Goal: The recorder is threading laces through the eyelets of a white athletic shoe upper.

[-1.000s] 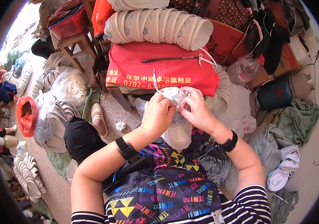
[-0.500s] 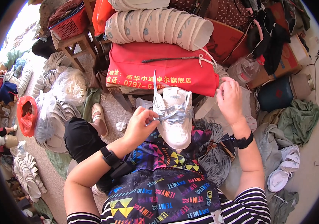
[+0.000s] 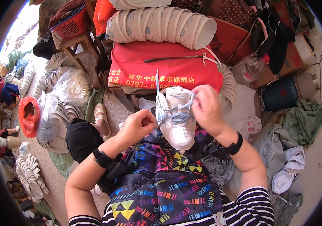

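Note:
A white sneaker [image 3: 180, 140] rests in front of me, toe toward me, against the edge of a red-covered stand. A pale blue-grey shoelace [image 3: 178, 119] criss-crosses its front, and one end sticks straight up beside the tongue. My left hand [image 3: 140, 122], left of the shoe, pinches a stretch of lace drawn out from the lower eyelets. At the upper right eyelets, my right hand [image 3: 208, 109] has its fingers closed on the lace; it is slightly blurred, and it covers that side of the collar.
On the red cloth [image 3: 131, 62] lie a thin dark hooked tool [image 3: 172, 58] and a row of nested shoe uppers [image 3: 161, 28]. A bundle of grey laces [image 3: 219, 171] hangs at my right. Bagged uppers [image 3: 70, 88] and a red bag [image 3: 29, 116] stand at left, a gas cylinder [image 3: 281, 94] at right.
My right hand has come in from the right, down and leftward, to the shoe's upper eyelets and taken the lace. My left hand has drawn slightly away from the shoe, pulling lace out.

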{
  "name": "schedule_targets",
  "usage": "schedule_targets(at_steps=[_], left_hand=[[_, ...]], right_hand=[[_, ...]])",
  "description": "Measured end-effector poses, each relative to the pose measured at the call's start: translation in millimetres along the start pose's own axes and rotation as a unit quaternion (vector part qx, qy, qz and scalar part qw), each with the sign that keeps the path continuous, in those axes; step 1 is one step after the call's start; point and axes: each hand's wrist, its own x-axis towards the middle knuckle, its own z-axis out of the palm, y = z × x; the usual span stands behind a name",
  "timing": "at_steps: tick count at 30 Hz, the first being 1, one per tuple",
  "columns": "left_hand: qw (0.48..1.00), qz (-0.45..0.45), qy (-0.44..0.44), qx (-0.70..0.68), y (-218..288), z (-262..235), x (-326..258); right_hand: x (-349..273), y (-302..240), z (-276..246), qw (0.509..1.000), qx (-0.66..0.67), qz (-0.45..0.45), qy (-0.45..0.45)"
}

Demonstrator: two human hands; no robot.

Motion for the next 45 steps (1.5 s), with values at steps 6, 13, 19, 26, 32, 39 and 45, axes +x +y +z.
schedule_targets(at_steps=[6,13,19,26,32,39,45], left_hand=[[0.992,0.069,-0.096,0.050,14.2,-7.7,3.2],[0.989,0.114,-0.094,0.006,22.7,10.5,22.5],[0.988,0.140,0.035,-0.051,5.0,10.7,27.6],[0.971,0.157,0.160,0.088,-5.1,14.3,30.0],[0.961,0.187,0.130,0.158,1.2,17.6,32.9],[0.882,0.276,0.196,0.329,13.6,-28.6,28.5],[0.841,0.216,0.347,0.354,3.7,-102.6,9.6]], right_hand=[[11.7,71.0,-63.3,0.968,-0.152,0.053,0.195],[3.8,114.3,-129.0,0.932,-0.258,0.092,0.236],[-13.3,136.1,-156.8,0.899,-0.328,0.155,0.247],[-6.9,52.9,-59.2,0.991,-0.119,0.064,-0.001],[0.3,0.0,-9.4,0.989,0.002,0.039,-0.141],[4.4,1.8,-6.5,0.983,0.018,-0.011,-0.182],[15.0,13.3,-15.4,0.965,0.084,0.028,-0.246]])
